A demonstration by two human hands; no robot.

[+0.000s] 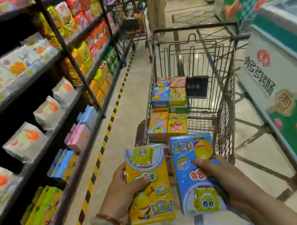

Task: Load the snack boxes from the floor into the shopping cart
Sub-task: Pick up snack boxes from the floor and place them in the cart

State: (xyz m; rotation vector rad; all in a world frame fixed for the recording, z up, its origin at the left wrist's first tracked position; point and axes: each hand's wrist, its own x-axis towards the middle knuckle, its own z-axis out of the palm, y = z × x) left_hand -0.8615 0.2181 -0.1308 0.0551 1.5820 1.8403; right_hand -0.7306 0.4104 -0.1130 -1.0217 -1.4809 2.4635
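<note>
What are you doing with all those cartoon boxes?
A person is loading snack boxes into a shopping cart in a store aisle. The left hand grips a yellow box and the right hand grips a blue box, both held just before the cart. More boxes already sit stacked along the cart's left side.

Yellow box (149,184) and blue box (197,175): glossy printed cardboard, smooth. Shopping cart (226,99): dark metal wire, matt. Floor (128,100) polished glossy tile; shelf bags (24,141) shiny plastic film.
</note>
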